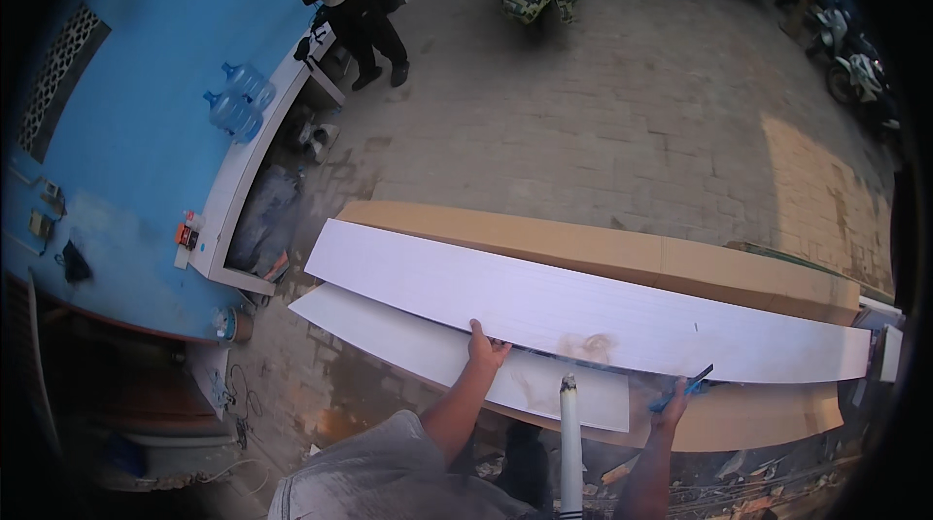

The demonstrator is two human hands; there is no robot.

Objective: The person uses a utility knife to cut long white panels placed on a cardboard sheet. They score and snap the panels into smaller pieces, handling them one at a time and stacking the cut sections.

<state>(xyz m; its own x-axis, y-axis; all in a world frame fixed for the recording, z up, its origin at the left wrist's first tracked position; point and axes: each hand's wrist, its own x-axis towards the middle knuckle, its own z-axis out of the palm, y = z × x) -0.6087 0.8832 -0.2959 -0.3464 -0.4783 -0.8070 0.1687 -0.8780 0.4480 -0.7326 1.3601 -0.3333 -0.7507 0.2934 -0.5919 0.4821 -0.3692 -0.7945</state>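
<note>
A long white board (564, 296) lies across in front of me, on top of another white board (554, 389) and brown cardboard. My left hand (488, 347) grips the near edge of the upper board, its thumb on top and its fingers partly hidden. In my right hand (669, 407) is a blue utility knife (694, 387), closed in the fingers at that same edge, farther right. The knife's dark tip points up to the right, over the board. A lit-looking cigarette (570, 442) with a burnt tip rises from the lower edge, close to the camera.
Cardboard (603, 243) extends beyond the boards. Left, a low white cabinet (233, 170) along the blue wall carries water jugs (238, 107). A person (355, 5) stands at its far end. Motorcycles (855, 63) are parked far right; scraps (758, 481) litter the ground near me.
</note>
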